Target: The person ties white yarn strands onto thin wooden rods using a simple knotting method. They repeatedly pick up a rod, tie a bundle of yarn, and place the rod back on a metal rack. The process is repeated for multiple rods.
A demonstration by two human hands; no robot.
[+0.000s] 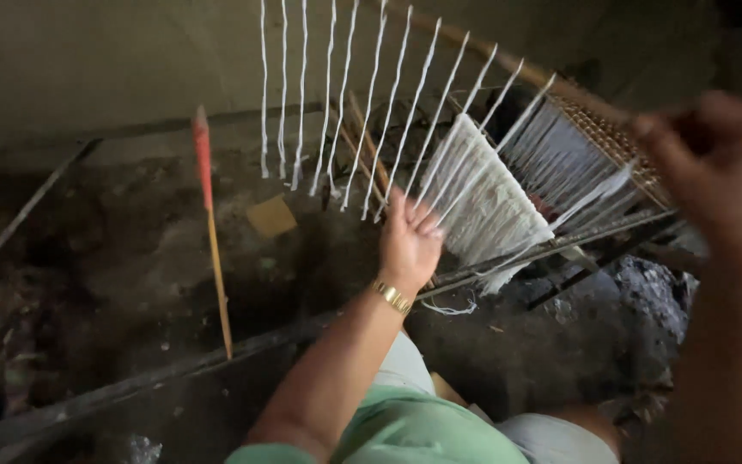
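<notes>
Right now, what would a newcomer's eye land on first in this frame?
The row of white strings fanning down from the top centre, ending in a patch of woven white cloth on a wooden loom frame. The left hand reaches in among the strings at centre, while the right hand is blurred at the right edge.

Warp cords (362, 103) at 12 o'clock | woven strip (491, 202) at 2 o'clock, right of left hand (410, 241) | right hand (714, 163) at 3 o'clock, beside loom frame (603, 133) | stick (212, 232) at 9 o'clock, on floor (113, 258).
</notes>
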